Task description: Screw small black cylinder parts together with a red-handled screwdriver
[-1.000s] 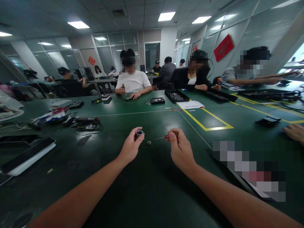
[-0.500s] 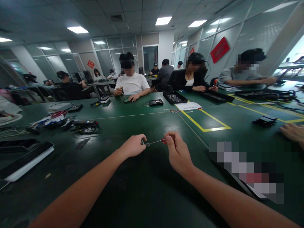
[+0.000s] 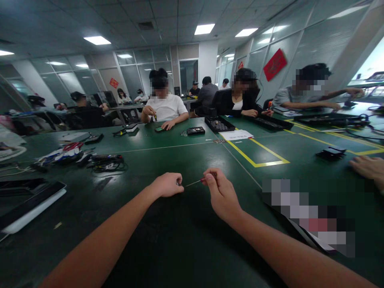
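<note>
My left hand [image 3: 168, 185] is closed, thumb and fingers curled round a small metal part [image 3: 179, 184] that is mostly hidden. Facing it, my right hand [image 3: 223, 194] pinches a thin screwdriver [image 3: 194, 183] by its reddish handle. The slim shaft points left, its tip close to the left fingertips. Whether the tip touches the metal part I cannot tell. Both hands are low over the green table [image 3: 180, 232].
Black cables and tools [image 3: 108, 162] lie to the left, beside a black-and-white device [image 3: 33, 208]. Yellow tape [image 3: 271, 164] marks the table's right half. Across it are black trays [image 3: 219, 124] and a co-worker in white [image 3: 168, 106]. Another person's hand [image 3: 367, 167] rests at right.
The ring-shaped end of the metal part, seen at the screwdriver's tip before, is now hidden by my left fingers. My right hand has shifted slightly left, as has the whole view.
</note>
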{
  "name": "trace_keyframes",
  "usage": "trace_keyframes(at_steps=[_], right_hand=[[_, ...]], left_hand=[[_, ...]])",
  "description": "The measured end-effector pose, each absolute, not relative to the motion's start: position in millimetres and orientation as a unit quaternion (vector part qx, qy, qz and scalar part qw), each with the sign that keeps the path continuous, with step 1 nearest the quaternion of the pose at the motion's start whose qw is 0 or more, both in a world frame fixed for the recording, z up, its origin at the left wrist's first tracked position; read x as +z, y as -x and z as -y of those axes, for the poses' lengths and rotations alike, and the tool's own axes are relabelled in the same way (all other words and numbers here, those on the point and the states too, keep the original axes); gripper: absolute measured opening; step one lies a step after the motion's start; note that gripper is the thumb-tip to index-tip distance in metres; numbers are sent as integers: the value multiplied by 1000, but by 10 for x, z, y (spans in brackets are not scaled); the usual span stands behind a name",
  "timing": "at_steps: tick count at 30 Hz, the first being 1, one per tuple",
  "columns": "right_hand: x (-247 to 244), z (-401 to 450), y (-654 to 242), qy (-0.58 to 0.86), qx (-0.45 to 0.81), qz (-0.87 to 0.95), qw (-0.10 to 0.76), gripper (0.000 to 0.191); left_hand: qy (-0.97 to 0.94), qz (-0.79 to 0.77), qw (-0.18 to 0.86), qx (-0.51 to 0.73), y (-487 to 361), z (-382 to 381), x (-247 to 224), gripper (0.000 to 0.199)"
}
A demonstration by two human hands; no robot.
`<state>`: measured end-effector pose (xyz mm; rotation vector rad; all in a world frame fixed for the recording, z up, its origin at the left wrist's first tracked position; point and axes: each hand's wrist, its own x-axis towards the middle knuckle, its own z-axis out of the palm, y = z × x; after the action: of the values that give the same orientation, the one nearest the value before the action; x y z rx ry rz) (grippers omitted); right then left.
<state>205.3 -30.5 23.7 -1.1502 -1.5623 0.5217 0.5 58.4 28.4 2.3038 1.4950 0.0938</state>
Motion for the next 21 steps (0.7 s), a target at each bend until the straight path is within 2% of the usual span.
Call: trace_keyframes(at_steps=[4, 7, 15, 17, 21], right_hand=[[232, 301, -2054, 486, 219, 656, 534, 24], [233, 304, -2058, 486, 222, 657, 532, 24], [231, 299, -2062, 490, 233, 656, 525, 23], [232, 298, -2058, 491, 232, 655, 525, 23], [227, 287, -2058, 493, 230, 656, 524, 24]], left_hand=[[-821, -522, 224, 56, 144, -600, 312, 21], [-794, -519, 298, 108, 321, -599, 362, 29], [-551, -548, 510, 369, 1029, -266, 680, 27], [-486, -561, 533, 405, 1244, -118, 776, 23], [-395, -612, 506, 462, 1699, 229, 931, 12]])
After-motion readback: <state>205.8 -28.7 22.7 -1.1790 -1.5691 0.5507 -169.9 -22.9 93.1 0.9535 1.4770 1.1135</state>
